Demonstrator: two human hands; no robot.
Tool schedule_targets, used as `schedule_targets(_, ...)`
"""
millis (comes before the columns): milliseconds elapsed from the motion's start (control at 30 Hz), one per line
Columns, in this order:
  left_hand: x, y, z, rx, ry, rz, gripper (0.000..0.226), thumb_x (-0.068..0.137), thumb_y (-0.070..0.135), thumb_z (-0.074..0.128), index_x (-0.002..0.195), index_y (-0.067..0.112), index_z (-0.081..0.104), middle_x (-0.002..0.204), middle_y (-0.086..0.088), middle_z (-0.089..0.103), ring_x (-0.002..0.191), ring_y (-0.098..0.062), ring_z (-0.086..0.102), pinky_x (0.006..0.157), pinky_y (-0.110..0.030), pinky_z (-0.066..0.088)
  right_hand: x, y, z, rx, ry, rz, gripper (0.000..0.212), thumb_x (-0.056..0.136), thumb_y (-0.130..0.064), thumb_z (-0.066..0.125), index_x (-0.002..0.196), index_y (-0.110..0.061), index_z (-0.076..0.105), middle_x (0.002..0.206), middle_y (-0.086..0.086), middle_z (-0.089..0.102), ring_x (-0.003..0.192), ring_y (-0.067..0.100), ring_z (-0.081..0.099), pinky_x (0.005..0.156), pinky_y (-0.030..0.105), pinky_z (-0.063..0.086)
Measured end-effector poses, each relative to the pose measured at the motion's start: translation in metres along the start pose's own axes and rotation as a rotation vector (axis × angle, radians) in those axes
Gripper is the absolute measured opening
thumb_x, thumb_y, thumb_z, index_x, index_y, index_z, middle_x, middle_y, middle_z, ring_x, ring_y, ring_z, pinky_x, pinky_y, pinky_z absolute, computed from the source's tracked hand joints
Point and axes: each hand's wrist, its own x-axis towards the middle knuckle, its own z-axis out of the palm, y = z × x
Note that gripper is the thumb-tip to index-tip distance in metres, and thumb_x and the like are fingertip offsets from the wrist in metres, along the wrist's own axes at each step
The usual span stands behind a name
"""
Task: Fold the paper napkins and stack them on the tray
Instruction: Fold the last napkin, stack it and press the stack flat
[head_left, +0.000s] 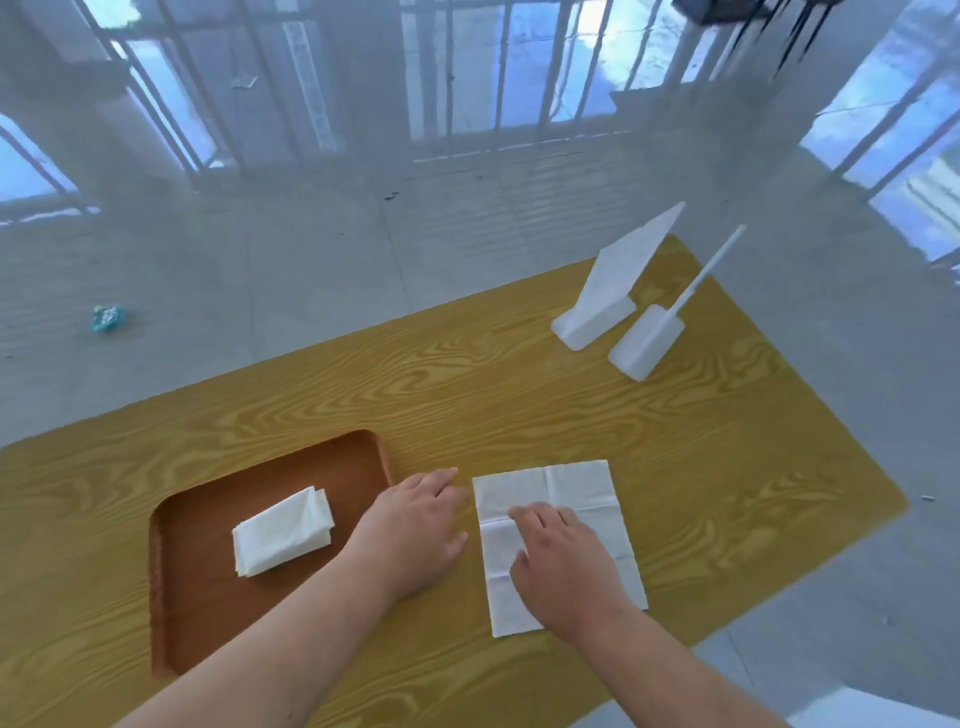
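White, creased napkin (558, 540) lies unfolded — right hand (563, 564) flat on it, left hand (415, 530) spread beside, gripping nothing.

One head-worn wide-angle view, looking forward and steeply down.

The camera sits close above the table (519, 374), whose near half fills the lower frame; both forearms enter from the bottom edge, and the floor (260, 249) and window bars curve across the top.

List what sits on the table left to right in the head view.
Tray with folded napkins → left hand → flat napkin under right hand → white stands.
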Motion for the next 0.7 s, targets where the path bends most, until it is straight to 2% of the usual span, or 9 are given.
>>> schedule_targets(200,0.051,0.066,0.016,0.054,-0.119,0.118,0.057,0.104,0.047,0.042,0.158,0.032,0.038,0.173,0.007,0.026,0.157,-0.02,0.026,0.123,-0.043,0.029,-0.032,0.072,-0.002,0.007,-0.04,0.011,0.052,0.099,-0.028,0.04,0.151,-0.026,0.044,0.141,-0.007,0.053,0.123,0.019,0.049,0.105,0.036,0.045)
schedule_targets(333,0.068,0.09,0.029,0.121,-0.18,0.16,0.057,0.104,0.047,0.041,0.159,0.031,0.038,0.172,0.005,0.028,0.155,-0.022,0.027,0.122,-0.043,0.029,-0.047,0.098,0.007,0.041,-0.067,0.005,0.054,0.098,-0.025,0.039,0.152,-0.026,0.046,0.144,-0.007,0.052,0.127,0.02,0.048,0.107,0.038,0.045)
schedule_targets(433,0.071,0.097,0.038,0.19,-0.196,0.142,0.062,0.101,0.05,0.044,0.159,0.028,0.037,0.17,0.001,0.029,0.151,-0.024,0.032,0.119,-0.043,0.037,-0.052,0.113,0.014,0.078,-0.073,0.009,0.054,0.099,-0.023,0.04,0.152,-0.024,0.046,0.149,-0.005,0.051,0.133,0.022,0.046,0.113,0.038,0.041)
schedule_targets(533,0.067,0.098,0.045,0.218,-0.168,0.103,0.063,0.1,0.053,0.043,0.157,0.027,0.038,0.162,0.002,0.035,0.14,-0.022,0.041,0.11,-0.039,0.046,-0.048,0.122,0.016,0.075,-0.039,0.035,0.057,0.1,-0.025,0.04,0.157,-0.023,0.04,0.161,-0.003,0.042,0.148,0.023,0.035,0.123,0.039,0.032)
schedule_targets(600,0.064,0.101,0.048,0.209,-0.154,0.084,0.061,0.101,0.054,0.042,0.156,0.027,0.04,0.156,0.003,0.04,0.134,-0.018,0.047,0.105,-0.035,0.049,-0.041,0.126,0.017,0.06,-0.021,0.074,0.062,0.101,-0.025,0.041,0.162,-0.023,0.031,0.171,0.001,0.029,0.158,0.024,0.02,0.129,0.042,0.017)
schedule_targets(667,0.064,0.104,0.049,0.192,-0.148,0.072,0.059,0.102,0.057,0.041,0.153,0.027,0.043,0.149,0.004,0.046,0.126,-0.015,0.055,0.1,-0.032,0.052,-0.034,0.125,0.016,0.053,-0.02,0.104,0.065,0.101,-0.025,0.041,0.164,-0.022,0.023,0.175,0.004,0.018,0.161,0.028,0.01,0.13,0.046,0.006)
schedule_targets(700,0.066,0.105,0.048,0.179,-0.135,0.063,0.056,0.102,0.058,0.041,0.15,0.028,0.046,0.144,0.005,0.05,0.121,-0.014,0.059,0.096,-0.031,0.053,-0.032,0.125,0.016,0.052,-0.012,0.108,0.065,0.101,-0.025,0.041,0.164,-0.022,0.022,0.175,0.004,0.017,0.161,0.029,0.009,0.13,0.048,0.006)
